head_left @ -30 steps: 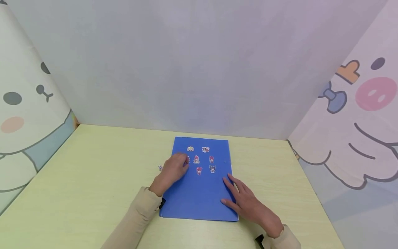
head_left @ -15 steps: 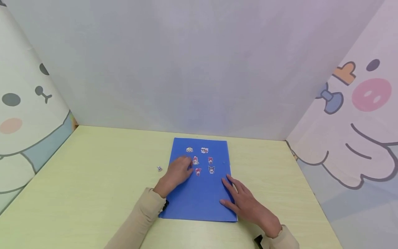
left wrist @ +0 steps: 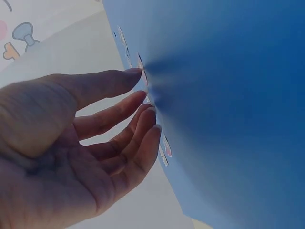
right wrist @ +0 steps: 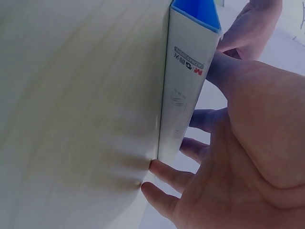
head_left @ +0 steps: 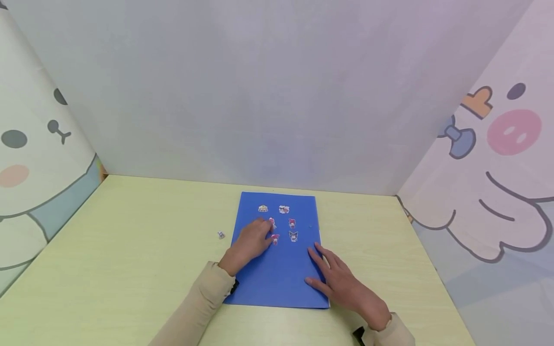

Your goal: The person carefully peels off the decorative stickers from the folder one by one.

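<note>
A blue folder [head_left: 279, 278] lies on the table, several small character stickers on its upper half. My left hand [head_left: 250, 244] touches its surface, partly covering a pink-and-white sticker [head_left: 272, 221]. Beside my thumb is a pink sticker [head_left: 275, 239]. In the left wrist view, my left hand [left wrist: 90, 138] has bent, spread fingers whose tips meet the blue surface [left wrist: 238, 95] around the stickers. My right hand [head_left: 346, 283] rests with spread fingers on the folder's right edge. In the right wrist view, my right hand [right wrist: 228, 157] lies along the folder's white side [right wrist: 183, 81].
A small loose sticker [head_left: 221, 235] lies on the pale wood table [head_left: 143, 250], left of the folder. A plain grey-white wall [head_left: 259, 96] stands behind. Cartoon-printed panels flank the table at left [head_left: 34, 182] and right [head_left: 497, 192].
My left hand has moved right across the folder, over the middle row of stickers, uncovering the loose sticker fully. My right hand stays in place. The head view has shifted slightly.
</note>
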### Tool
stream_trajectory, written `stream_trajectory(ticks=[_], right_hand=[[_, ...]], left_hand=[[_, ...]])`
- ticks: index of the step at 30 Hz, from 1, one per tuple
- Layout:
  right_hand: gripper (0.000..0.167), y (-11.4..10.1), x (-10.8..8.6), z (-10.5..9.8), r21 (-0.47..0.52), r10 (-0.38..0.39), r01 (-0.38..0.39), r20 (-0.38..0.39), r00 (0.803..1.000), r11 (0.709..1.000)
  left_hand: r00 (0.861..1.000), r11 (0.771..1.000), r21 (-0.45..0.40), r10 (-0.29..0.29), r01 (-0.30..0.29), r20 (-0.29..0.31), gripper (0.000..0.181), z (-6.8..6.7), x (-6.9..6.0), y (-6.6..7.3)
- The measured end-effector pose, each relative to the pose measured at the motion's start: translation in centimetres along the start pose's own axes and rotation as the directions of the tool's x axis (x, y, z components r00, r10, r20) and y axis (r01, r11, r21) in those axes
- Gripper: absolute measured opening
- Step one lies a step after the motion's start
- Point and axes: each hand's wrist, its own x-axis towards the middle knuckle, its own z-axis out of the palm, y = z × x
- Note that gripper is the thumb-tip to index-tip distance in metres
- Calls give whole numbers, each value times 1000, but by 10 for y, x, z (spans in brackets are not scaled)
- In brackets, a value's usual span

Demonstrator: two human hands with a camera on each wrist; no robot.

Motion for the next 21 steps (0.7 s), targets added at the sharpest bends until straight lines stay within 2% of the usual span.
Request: stream_trajectory(ticks=[7,14,21], right_hand=[[71,0,0,1,-12,7,-7,7,1000,1000],[70,-1,-1,0,-19,-11,10,-16,1000,1000],[70,0,-2,-1,-23,-12,12,-13,1000,1000]], left_hand=[[1000,1000,7,26,-26,2,15,1,0,2],[1000,1000,3,18,-18,4,14,1,0,4],[999,999,-16,36,-36,-6,12,2,0,5]])
